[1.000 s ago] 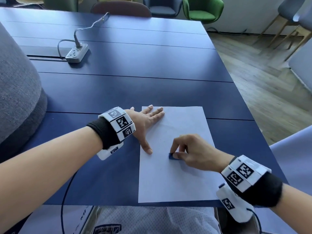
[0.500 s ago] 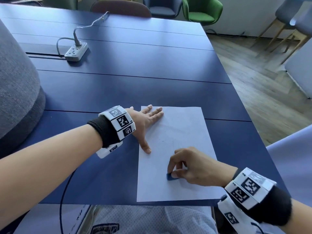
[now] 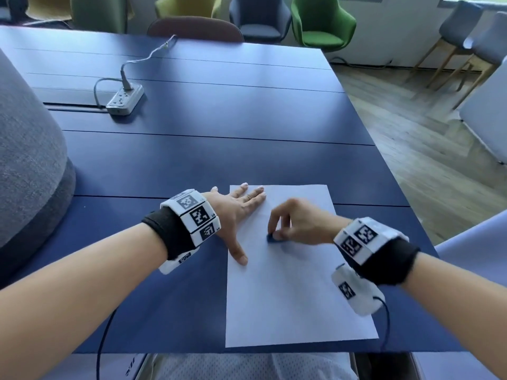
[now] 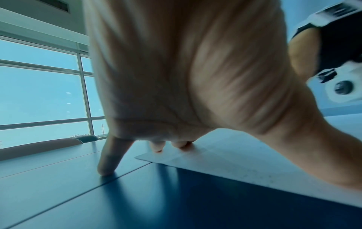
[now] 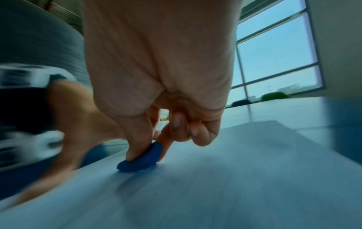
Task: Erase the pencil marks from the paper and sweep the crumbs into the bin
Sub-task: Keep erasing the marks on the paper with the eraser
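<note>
The right hand (image 3: 299, 223) is pinching a small blue eraser (image 3: 273, 238) between thumb and fingertips, the other fingers curled in, and is pressing it onto the white paper (image 3: 296, 297) a little above the sheet's middle, toward its left side. In the right wrist view the eraser (image 5: 140, 158) is lying tilted under the thumb, its lower edge touching the sheet, and the picture is smeared with motion blur.

The left hand (image 3: 233, 212) is lying flat with fingers spread wide and straight, holding nothing; its fingertips are resting on the paper's far left corner and its thumb on the left edge, while the little finger (image 4: 109, 156) is touching the table (image 3: 192, 160).

The paper is lying lengthwise near the dark blue table's front edge. A power strip (image 3: 124, 100) with its cable is sitting well apart at the far left. Pencil marks are too faint to make out.
</note>
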{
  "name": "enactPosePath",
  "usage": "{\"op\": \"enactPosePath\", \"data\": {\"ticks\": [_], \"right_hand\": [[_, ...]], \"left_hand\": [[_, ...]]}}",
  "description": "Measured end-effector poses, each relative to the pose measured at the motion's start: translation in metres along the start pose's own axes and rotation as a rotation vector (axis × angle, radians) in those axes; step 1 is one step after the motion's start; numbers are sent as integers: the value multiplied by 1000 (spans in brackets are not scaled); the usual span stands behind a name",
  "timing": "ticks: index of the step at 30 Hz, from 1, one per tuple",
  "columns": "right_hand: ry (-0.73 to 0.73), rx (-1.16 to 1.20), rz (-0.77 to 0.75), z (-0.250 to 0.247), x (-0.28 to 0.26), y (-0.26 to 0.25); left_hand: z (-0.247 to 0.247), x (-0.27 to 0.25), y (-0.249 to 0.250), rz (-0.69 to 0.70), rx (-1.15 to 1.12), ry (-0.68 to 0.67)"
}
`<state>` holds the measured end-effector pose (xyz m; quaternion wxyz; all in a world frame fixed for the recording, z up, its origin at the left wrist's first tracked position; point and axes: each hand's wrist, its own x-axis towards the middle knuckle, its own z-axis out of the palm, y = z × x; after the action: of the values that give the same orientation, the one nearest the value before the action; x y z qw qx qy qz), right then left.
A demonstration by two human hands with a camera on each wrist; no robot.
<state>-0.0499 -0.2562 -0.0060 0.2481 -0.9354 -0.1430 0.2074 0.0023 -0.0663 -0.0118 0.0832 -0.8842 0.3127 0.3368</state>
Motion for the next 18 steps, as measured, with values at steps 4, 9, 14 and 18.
{"op": "enactPosePath", "data": {"ticks": [4,9,14,18], "right_hand": [[208,44,118,-25,34,18],[-9,86,34,-20,23,17],[199,80,95,-29,42,28],[140,63,71,-19,37,26]], "left_hand": [[2,0,-3,15,-38,25],[2,1,-4,26,-24,14],[2,3,-5,34,-21,12],[3,3,-5,28,-16,16]]}}
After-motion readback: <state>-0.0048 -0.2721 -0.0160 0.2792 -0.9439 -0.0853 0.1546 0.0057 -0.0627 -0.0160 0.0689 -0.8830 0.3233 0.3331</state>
